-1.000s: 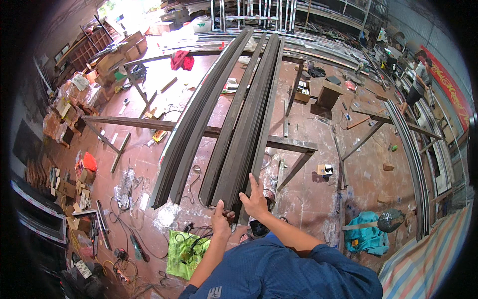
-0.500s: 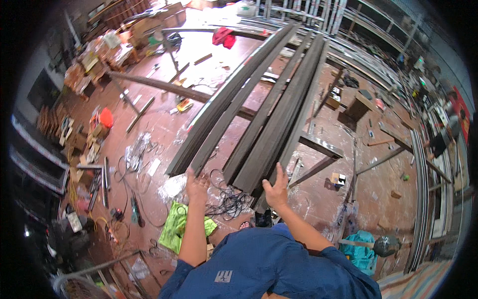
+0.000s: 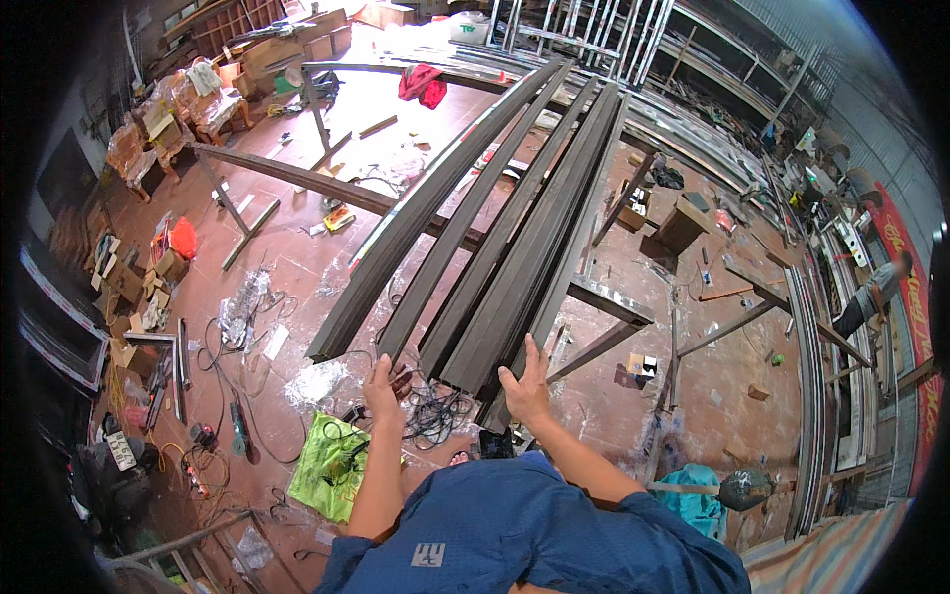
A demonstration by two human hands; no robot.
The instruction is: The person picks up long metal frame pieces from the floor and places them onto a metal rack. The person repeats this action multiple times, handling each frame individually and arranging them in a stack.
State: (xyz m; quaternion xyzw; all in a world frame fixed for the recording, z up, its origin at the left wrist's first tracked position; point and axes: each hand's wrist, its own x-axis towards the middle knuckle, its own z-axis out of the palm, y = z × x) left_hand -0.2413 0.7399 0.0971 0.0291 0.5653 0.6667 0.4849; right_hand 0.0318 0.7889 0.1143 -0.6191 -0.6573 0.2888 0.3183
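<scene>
Slides a narrow dark bar (image 3: 445, 245) farther from the leftmost bundle (image 3: 381, 272) than half a second ago, across a trestle rail (image 3: 297, 176). Keeps the left hand (image 3: 384, 391) at that bar's near end; cannot tell whether closed on it. Holds the right hand (image 3: 524, 391) spread wide beside the right-hand bunch (image 3: 520, 282). Seems only partway spaced out, with gaps at left and little separation at right.

Glare whitens the reddish-brown tiled floor (image 3: 366, 99) far beyond the bare left hand (image 3: 382, 394); fisheye curvature ends in black corners.
</scene>
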